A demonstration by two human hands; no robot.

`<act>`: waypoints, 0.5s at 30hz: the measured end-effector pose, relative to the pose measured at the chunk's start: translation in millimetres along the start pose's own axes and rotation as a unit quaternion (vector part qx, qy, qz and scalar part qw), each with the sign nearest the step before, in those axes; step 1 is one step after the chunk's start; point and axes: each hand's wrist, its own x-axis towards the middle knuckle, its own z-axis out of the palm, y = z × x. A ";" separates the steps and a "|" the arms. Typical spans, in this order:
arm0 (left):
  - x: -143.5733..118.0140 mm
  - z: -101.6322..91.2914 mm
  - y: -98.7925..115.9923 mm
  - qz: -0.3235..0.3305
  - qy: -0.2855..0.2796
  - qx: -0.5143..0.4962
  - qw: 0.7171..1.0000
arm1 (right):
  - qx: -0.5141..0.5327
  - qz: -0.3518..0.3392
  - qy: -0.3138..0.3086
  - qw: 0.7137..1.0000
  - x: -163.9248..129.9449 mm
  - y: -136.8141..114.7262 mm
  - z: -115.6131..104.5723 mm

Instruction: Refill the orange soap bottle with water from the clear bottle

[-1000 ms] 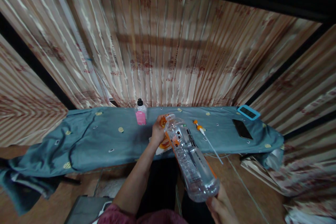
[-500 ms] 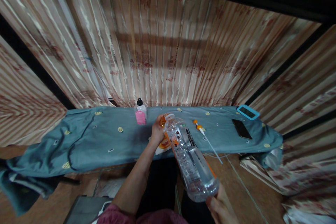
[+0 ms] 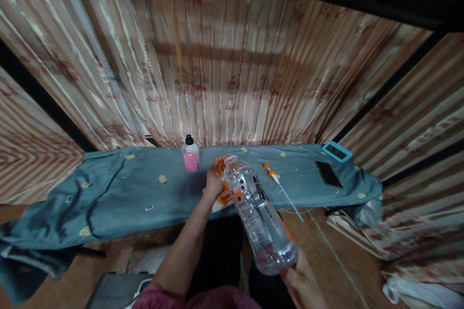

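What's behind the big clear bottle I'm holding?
Teal cloth, plus something orange and white beside your left hand; the clear bottle and hand hide the rest, so I can't identify it.

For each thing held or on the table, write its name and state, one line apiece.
Cloth: spread, rumpled at left
Big bottle: tilted, left hand at neck, right hand at base
Small bottle: upright, capped
Pump: lying, detached, tip past cloth's edge
Phone: flat, screen dark
Blue device: flat, reading illegible
Orange-white item: mostly hidden, state unclear
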 end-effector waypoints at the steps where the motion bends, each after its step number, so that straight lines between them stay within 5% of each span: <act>1: -0.1 -0.2 0.3 -0.001 -0.001 0.000 1.000 | -0.001 0.001 0.001 1.000 -0.1 -0.4 0.2; 15: 0.9 0.3 -3.1 0.004 0.000 -0.004 1.000 | -0.004 -0.002 -0.005 1.000 0.0 -3.2 3.2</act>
